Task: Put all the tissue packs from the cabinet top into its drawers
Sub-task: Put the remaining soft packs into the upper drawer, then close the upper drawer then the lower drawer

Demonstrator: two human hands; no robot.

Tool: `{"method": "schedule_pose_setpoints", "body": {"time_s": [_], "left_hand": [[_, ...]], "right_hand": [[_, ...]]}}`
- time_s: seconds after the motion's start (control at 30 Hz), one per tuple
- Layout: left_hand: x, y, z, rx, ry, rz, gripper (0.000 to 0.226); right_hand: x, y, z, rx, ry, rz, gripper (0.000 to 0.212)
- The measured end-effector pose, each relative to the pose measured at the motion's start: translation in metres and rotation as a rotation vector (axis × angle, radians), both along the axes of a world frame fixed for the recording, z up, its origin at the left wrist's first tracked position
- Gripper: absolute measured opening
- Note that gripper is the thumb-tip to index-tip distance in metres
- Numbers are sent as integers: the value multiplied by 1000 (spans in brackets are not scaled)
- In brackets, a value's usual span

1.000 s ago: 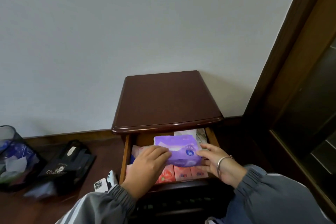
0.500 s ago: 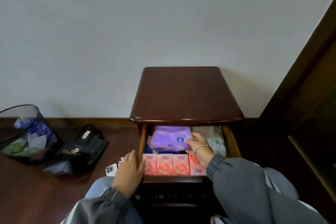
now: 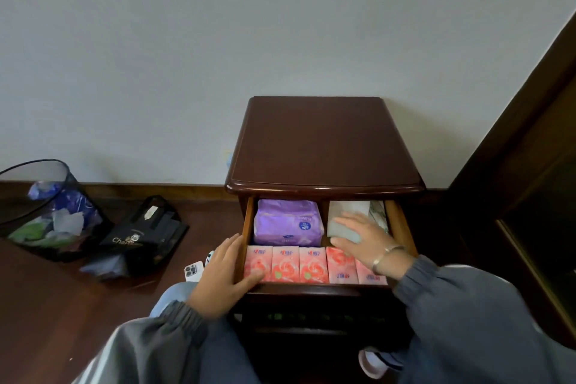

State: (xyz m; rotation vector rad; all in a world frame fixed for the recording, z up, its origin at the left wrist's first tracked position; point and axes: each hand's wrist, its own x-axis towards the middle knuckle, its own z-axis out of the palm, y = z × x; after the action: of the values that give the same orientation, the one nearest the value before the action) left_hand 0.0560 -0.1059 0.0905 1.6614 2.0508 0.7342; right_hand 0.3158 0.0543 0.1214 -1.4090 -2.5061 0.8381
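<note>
The purple tissue pack (image 3: pixel 287 223) lies at the drawer's (image 3: pixel 400 227) rear left, long axis crosswise, just behind a front row of pink packs (image 3: pixel 299 265). A pale pack (image 3: pixel 346 212) occupies the rear right. The right hand (image 3: pixel 361 237) rests flat on it, fingers spread, gripping nothing. The left hand (image 3: pixel 221 277), nearer the purple pack, straddles the drawer's front left corner with straight fingers. No pack shows on the cabinet top (image 3: pixel 321 146); closing the drawer probably remains.

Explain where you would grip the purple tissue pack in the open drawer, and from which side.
From above. The purple tissue pack lies flat, back left in the drawer, walled on its left, with pink packs along its front edge. Its soft top and right end, beside a gap, look freest to pinch.
</note>
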Motion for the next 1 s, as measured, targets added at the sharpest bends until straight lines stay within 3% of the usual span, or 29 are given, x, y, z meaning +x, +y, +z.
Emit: {"method": "schedule_pose_setpoints", "body": {"time_s": [0.07,0.13,0.27,0.7,0.9,1.0], "left_hand": [[-15,-8,0,-87,94,-121,117],[-30,-10,-2,-165,280,-166,128],[-40,-1,1,-105,475,-197,133],[-44,15,7,-1,665,-110,132],[-51,78,5,-2,607,38,126],[-60,116,3,15,608,17,108]], "right_hand": [[42,-4,12,73,-177,160,87],[85,-9,16,74,-407,218,115],[126,-16,3,74,-643,119,132],[123,-1,-1,315,-583,-83,155],[93,62,0,331,-520,-209,148],[74,98,-3,333,-501,-180,128]]}}
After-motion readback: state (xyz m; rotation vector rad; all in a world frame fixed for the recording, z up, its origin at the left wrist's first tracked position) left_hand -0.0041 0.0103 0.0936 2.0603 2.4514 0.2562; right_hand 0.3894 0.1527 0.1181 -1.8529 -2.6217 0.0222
